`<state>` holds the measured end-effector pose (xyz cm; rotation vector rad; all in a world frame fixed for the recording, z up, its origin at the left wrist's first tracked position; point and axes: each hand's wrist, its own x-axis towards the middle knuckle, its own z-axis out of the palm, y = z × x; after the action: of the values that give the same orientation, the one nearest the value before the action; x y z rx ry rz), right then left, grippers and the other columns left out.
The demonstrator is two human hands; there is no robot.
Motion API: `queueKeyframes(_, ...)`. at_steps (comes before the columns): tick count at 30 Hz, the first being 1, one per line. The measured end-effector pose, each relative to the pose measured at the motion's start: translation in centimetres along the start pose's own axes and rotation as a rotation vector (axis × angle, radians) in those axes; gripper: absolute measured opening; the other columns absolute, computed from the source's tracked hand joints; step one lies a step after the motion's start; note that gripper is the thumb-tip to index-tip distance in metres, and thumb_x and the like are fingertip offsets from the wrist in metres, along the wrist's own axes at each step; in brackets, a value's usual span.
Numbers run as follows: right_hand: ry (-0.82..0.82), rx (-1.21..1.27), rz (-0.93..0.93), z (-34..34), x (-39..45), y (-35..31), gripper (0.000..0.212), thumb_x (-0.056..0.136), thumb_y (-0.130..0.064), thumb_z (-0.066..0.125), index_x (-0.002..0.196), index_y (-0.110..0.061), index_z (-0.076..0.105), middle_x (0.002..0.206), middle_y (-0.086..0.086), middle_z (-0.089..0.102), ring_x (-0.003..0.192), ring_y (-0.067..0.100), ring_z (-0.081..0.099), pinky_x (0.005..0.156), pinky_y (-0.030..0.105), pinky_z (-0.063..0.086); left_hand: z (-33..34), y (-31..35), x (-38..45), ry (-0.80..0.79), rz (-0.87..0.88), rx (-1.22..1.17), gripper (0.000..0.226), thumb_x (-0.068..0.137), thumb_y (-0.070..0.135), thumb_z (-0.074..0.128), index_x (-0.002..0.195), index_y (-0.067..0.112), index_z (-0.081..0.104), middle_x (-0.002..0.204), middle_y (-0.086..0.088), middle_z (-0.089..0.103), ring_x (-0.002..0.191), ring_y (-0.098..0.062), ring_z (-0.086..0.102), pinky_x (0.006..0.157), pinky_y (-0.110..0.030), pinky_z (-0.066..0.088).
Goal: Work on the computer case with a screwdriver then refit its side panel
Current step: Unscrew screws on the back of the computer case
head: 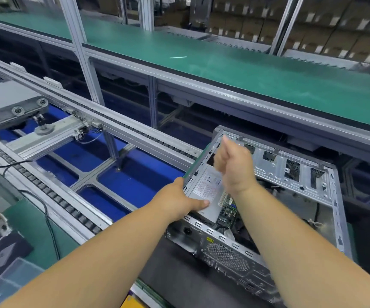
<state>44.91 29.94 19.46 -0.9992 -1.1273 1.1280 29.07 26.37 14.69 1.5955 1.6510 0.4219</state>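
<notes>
From the head view, the computer case (268, 196) lies on its side on a dark mat on the surface, close to the person. Its top side is open, so you can see right inside. There is a silver power box (208, 192) with a white label, a bit of green board (227, 211) and some dark wires.

The left hand (179, 202) holds the near left edge of the case. Its thumb presses on the power box and its fingers go under the edge, out of sight.

The right hand (235, 165) is up over the open case. It is blurry. The fingers look curled in, like a loose fist. I cannot tell if it holds something small. No screwdriver shows anywhere.

Behind the case run a roller track (53, 196) with a blue floor under it, and a long green belt (224, 63) farther back.

How far along? I think it is early or in the middle. The case is open and its side panel is not on. I cannot see the panel for sure. Any screw work, and putting the panel back, looks like it is still left to do.
</notes>
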Motion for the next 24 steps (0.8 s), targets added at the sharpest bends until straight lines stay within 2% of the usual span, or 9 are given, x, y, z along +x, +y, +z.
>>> queueKeyframes(4,0.025,0.163,-0.166,-1.4,2.3,-2.4,0.052,0.097,-0.031,0.046,0.050,-0.018,0.031,0.047,-0.004,0.025,0.044,0.018,0.022,0.048,0.024,0.029,0.0,-0.2,0.0,-0.013,0.006,-0.039,0.066,0.060,0.066,0.077,0.109,0.035,0.047,0.099,0.016,0.062,0.087,-0.006,0.059,0.067,-0.026,0.047)
queueKeyframes(7,0.088,-0.173,0.057,-0.4,1.0,1.9,0.043,0.096,-0.028,0.043,0.057,-0.014,0.055,0.050,-0.004,0.033,0.048,0.017,0.030,0.059,0.028,0.037,0.0,-0.2,0.1,0.003,0.004,-0.008,0.066,0.059,0.068,0.075,0.108,0.033,0.046,0.098,0.015,0.062,0.087,-0.007,0.060,0.068,-0.027,0.047)
queueKeyframes(10,-0.003,-0.104,0.079,0.4,-0.2,4.2,0.053,0.095,-0.032,0.045,0.043,-0.026,0.039,0.047,-0.008,0.027,0.045,0.014,0.025,0.048,0.025,0.029,0.1,-0.1,-0.1,0.008,-0.005,-0.005,0.068,0.059,0.069,0.074,0.109,0.033,0.045,0.098,0.014,0.062,0.087,-0.008,0.060,0.070,-0.028,0.049)
queueKeyframes(14,0.021,0.070,0.072,-0.5,0.2,2.3,0.053,0.098,-0.029,0.045,0.048,-0.023,0.028,0.048,-0.005,0.021,0.046,0.016,0.018,0.048,0.027,0.022,0.0,0.0,-0.1,0.005,-0.008,-0.006,0.070,0.058,0.069,0.074,0.112,0.033,0.047,0.101,0.014,0.063,0.089,-0.010,0.061,0.079,-0.033,0.052)
queueKeyframes(16,-0.009,0.140,-0.016,-0.6,0.7,0.4,0.052,0.096,-0.030,0.046,0.049,-0.019,0.026,0.048,-0.003,0.020,0.046,0.018,0.017,0.047,0.026,0.024,0.0,-0.1,0.0,0.004,-0.011,-0.022,0.072,0.058,0.068,0.075,0.114,0.032,0.047,0.103,0.013,0.063,0.091,-0.011,0.061,0.080,-0.033,0.052)
queueKeyframes(19,-0.082,0.291,-0.200,-1.1,2.1,-3.0,0.054,0.098,-0.030,0.046,0.049,-0.019,0.028,0.046,-0.003,0.022,0.044,0.018,0.018,0.046,0.023,0.024,0.0,-0.2,0.0,0.000,-0.016,-0.050,0.068,0.059,0.065,0.078,0.112,0.034,0.049,0.099,0.016,0.063,0.089,-0.007,0.060,0.070,-0.027,0.047)
queueKeyframes(21,-0.059,0.132,-0.186,-0.8,2.4,-2.6,0.051,0.100,-0.025,0.042,0.050,-0.020,0.033,0.047,-0.003,0.027,0.044,0.019,0.022,0.048,0.022,0.025,0.0,-0.1,-0.1,0.011,-0.016,-0.057,0.065,0.058,0.066,0.078,0.109,0.036,0.050,0.095,0.018,0.063,0.085,-0.004,0.060,0.064,-0.024,0.043)
queueKeyframes(23,-0.054,-0.207,-0.018,1.0,1.3,0.6,0.049,0.102,-0.018,0.038,0.053,-0.022,0.036,0.051,-0.001,0.029,0.047,0.016,0.025,0.049,0.023,0.024,-0.2,-0.2,-0.1,0.055,-0.013,-0.055,0.060,0.059,0.066,0.077,0.107,0.039,0.053,0.093,0.018,0.063,0.083,-0.002,0.060,0.061,-0.022,0.041)
queueKeyframes(24,-0.090,-0.195,0.070,1.8,0.4,2.2,0.051,0.101,-0.015,0.039,0.051,-0.022,0.035,0.051,-0.002,0.028,0.047,0.015,0.024,0.048,0.024,0.024,-0.4,-0.4,-0.2,0.077,-0.009,-0.063,0.057,0.061,0.065,0.076,0.108,0.039,0.055,0.093,0.017,0.064,0.083,-0.002,0.060,0.061,-0.022,0.041)
